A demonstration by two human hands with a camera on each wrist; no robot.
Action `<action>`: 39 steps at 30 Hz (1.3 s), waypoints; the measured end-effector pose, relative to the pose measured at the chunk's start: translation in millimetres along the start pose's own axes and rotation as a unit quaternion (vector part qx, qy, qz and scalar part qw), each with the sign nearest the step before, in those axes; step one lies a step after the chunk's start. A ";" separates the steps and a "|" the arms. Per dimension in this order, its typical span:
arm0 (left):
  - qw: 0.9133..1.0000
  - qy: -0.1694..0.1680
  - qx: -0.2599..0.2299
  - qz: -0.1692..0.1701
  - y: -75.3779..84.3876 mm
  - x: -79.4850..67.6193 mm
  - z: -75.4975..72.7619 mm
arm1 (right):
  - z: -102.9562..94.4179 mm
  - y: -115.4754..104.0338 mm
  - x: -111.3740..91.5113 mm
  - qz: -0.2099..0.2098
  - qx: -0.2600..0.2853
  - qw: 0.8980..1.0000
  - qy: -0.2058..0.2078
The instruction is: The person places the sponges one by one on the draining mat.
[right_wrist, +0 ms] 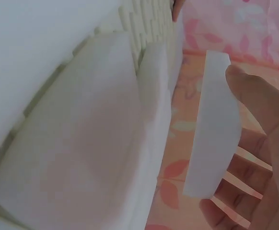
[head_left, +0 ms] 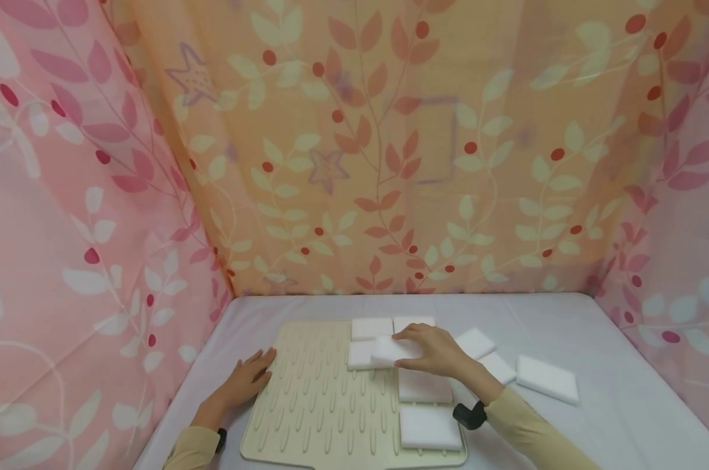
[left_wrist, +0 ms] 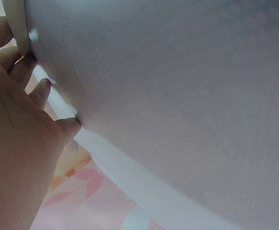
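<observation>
My right hand (head_left: 433, 350) pinches a white sponge block (head_left: 385, 352) between thumb and fingers. In the right wrist view the held sponge (right_wrist: 211, 129) stands apart from the sponges below. Under it lies a beige ridged drying mat (head_left: 307, 405), with several white sponges in rows along its right side. The held sponge overlaps one flat sponge (head_left: 359, 356) in the head view. The near right corner has another sponge (head_left: 429, 427). My left hand (head_left: 243, 380) touches the mat's left edge with its fingertips, fingers spread; its palm shows in the left wrist view.
Right of the mat, several loose sponges lie on the white-covered table (head_left: 613, 365); the rightmost sponge (head_left: 547, 378) lies apart and angled. Patterned cloth walls (head_left: 384, 196) enclose the table at the back and both sides.
</observation>
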State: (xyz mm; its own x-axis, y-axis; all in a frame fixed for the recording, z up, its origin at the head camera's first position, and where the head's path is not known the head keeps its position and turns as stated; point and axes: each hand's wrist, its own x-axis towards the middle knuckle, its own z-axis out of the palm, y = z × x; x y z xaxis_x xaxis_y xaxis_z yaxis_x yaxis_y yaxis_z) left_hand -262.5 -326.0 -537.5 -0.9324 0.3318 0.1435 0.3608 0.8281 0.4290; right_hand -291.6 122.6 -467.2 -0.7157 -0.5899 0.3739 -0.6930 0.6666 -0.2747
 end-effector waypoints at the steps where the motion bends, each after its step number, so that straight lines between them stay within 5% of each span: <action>1: 1.000 0.001 0.000 0.000 -0.4 0.2 0.1 | 1.3 -1.8 0.6 -0.003 0.001 1.000 -0.003; 21: 1.000 0.002 0.002 0.003 -2.2 0.9 1.3 | 28.4 -42.5 15.1 -0.048 0.014 0.997 -0.053; 39: 1.000 0.003 0.003 0.003 -3.5 1.1 1.6 | 48.8 -47.2 14.5 -0.040 -0.003 0.992 -0.116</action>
State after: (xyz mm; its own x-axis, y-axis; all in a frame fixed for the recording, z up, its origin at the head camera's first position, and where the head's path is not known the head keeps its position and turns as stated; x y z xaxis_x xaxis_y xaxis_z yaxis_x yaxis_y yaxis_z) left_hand -264.8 -327.7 -540.3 -0.9303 0.3339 0.1519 0.3665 0.8286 0.4231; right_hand -273.6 60.3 -492.0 -0.6599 -0.7294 0.1803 -0.7481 0.6156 -0.2478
